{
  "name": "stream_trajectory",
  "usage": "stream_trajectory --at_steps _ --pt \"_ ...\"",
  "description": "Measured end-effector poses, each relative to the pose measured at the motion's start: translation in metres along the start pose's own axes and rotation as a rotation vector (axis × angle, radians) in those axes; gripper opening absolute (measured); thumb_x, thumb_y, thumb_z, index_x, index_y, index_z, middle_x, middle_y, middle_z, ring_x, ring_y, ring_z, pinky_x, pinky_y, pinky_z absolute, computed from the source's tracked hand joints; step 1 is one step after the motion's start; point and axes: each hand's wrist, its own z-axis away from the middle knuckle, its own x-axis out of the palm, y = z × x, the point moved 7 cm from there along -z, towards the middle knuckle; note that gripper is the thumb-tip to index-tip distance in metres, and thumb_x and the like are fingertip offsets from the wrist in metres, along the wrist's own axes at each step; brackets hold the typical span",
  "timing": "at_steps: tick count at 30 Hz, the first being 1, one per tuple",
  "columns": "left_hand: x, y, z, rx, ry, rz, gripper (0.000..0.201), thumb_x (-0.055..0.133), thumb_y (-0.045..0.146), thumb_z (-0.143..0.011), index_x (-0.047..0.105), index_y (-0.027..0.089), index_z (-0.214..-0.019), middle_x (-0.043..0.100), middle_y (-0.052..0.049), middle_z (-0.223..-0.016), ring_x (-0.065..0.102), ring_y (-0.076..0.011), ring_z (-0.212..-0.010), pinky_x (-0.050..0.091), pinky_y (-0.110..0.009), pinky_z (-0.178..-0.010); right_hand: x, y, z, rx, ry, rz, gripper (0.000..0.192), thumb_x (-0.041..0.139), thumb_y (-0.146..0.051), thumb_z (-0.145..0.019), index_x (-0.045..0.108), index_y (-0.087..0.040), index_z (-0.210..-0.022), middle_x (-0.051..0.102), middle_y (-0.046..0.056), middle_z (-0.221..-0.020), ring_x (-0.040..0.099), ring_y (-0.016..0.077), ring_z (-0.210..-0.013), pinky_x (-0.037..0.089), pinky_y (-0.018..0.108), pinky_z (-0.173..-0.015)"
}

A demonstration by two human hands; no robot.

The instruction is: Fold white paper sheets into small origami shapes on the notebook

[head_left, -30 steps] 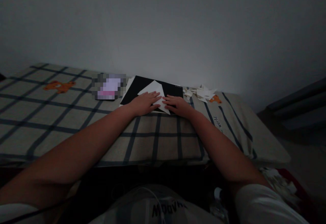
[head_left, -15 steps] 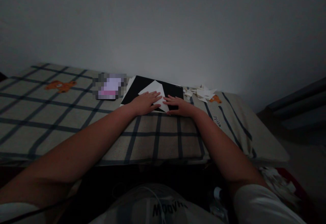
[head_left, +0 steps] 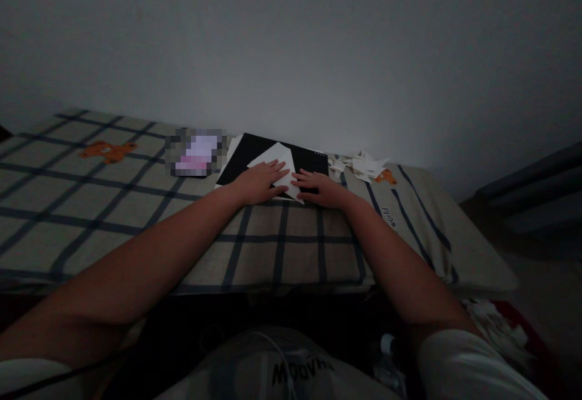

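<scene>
A folded white paper [head_left: 275, 159] lies on a black board [head_left: 254, 148] at the far side of a checked bed cover [head_left: 136, 218], close to the wall. My left hand [head_left: 259, 183] lies flat on the paper's near left part, fingers together and pointing right. My right hand [head_left: 318, 188] presses down beside it on the paper's lower right edge, fingertips almost meeting those of the left hand. Neither hand lifts the paper.
A blurred pink-and-white item [head_left: 195, 153] sits left of the board. A heap of white paper scraps [head_left: 359, 165] lies to the right by the wall. Orange bear prints [head_left: 107, 150] mark the cover. The bed's edge drops off at the right, with cloth [head_left: 500, 327] on the floor.
Both hands stay pressed on the paper; the fingers have shifted only slightly along the fold. The view has moved a little.
</scene>
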Motion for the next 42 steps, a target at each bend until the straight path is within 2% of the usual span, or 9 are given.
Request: stream_trajectory --at_steps 6,12,15,18,23,27,30,35,42 --pt "-0.002 0.001 0.000 -0.007 -0.019 0.006 0.064 0.035 0.053 -0.097 0.033 0.015 -0.149 0.027 -0.011 -0.157 0.021 -0.0245 -0.146 0.017 -0.038 -0.117 -0.001 0.001 0.000 -0.015 0.044 -0.026 0.045 0.061 -0.035 -0.089 0.054 -0.033 -0.133 0.043 0.001 -0.147 0.029 0.0264 -0.143 0.027 0.057 -0.114" --pt "-0.001 -0.001 0.000 -0.013 -0.012 0.049 0.065 0.035 0.055 -0.096 0.035 0.016 -0.149 0.027 -0.011 -0.157 0.022 -0.0254 -0.145 0.018 -0.038 -0.116 -0.013 -0.004 0.004 -0.103 0.184 -0.015 0.025 0.059 -0.027 -0.088 0.072 -0.026 -0.110 0.065 0.003 -0.126 0.053 0.0233 -0.127 0.042 0.047 -0.109" --pt "-0.002 0.000 0.000 -0.016 -0.021 0.051 0.066 0.036 0.055 -0.096 0.035 0.015 -0.149 0.026 -0.012 -0.157 0.022 -0.0262 -0.145 0.018 -0.038 -0.116 -0.017 -0.015 0.006 -0.149 0.223 0.047 0.024 0.055 -0.025 -0.090 0.075 -0.025 -0.103 0.071 0.004 -0.115 0.063 0.0225 -0.115 0.047 0.044 -0.104" --pt "-0.005 0.002 0.001 -0.018 -0.030 0.045 0.065 0.038 0.054 -0.096 0.036 0.016 -0.148 0.027 -0.011 -0.157 0.023 -0.0265 -0.145 0.019 -0.038 -0.115 -0.019 -0.025 0.009 -0.182 0.262 0.096 0.026 0.052 -0.026 -0.091 0.076 -0.020 -0.101 0.073 0.007 -0.108 0.067 0.0215 -0.106 0.051 0.040 -0.098" --pt "-0.007 0.005 0.001 -0.009 -0.028 0.041 0.065 0.039 0.053 -0.096 0.037 0.014 -0.147 0.028 -0.013 -0.156 0.024 -0.0277 -0.145 0.021 -0.038 -0.115 -0.013 -0.027 0.008 -0.140 0.257 0.130 0.030 0.048 -0.027 -0.093 0.074 -0.017 -0.106 0.071 0.009 -0.113 0.065 0.0213 -0.107 0.052 0.038 -0.095" --pt "-0.007 0.004 0.002 -0.016 -0.016 0.038 0.063 0.040 0.053 -0.095 0.040 0.016 -0.146 0.031 -0.012 -0.155 0.026 -0.0271 -0.144 0.022 -0.039 -0.114 -0.010 -0.021 0.003 -0.048 0.279 0.130 0.032 0.046 -0.027 -0.094 0.070 -0.018 -0.114 0.067 0.010 -0.122 0.060 0.0233 -0.115 0.048 0.043 -0.101" --pt "-0.007 0.004 0.002 -0.008 -0.001 0.039 0.062 0.039 0.055 -0.095 0.040 0.018 -0.145 0.032 -0.011 -0.155 0.027 -0.0258 -0.143 0.021 -0.038 -0.114 -0.006 -0.019 -0.004 -0.027 0.254 0.177 0.036 0.044 -0.026 -0.095 0.066 -0.014 -0.121 0.064 0.012 -0.127 0.057 0.0245 -0.119 0.044 0.045 -0.104" --pt "-0.007 0.004 0.002 -0.017 -0.003 0.056 0.062 0.040 0.054 -0.095 0.042 0.016 -0.144 0.032 -0.013 -0.155 0.027 -0.0267 -0.143 0.020 -0.038 -0.115 -0.005 -0.012 -0.012 -0.033 0.191 0.212 0.037 0.045 -0.025 -0.095 0.063 -0.018 -0.126 0.061 0.010 -0.132 0.056 0.0250 -0.118 0.043 0.048 -0.104" --pt "-0.007 0.005 0.002 -0.028 -0.014 0.040 0.063 0.039 0.055 -0.095 0.040 0.017 -0.146 0.030 -0.012 -0.156 0.026 -0.0264 -0.144 0.021 -0.038 -0.114 -0.008 -0.013 -0.003 -0.073 0.166 0.169 0.033 0.051 -0.024 -0.092 0.068 -0.021 -0.120 0.064 0.008 -0.128 0.057 0.0255 -0.118 0.046 0.047 -0.102"
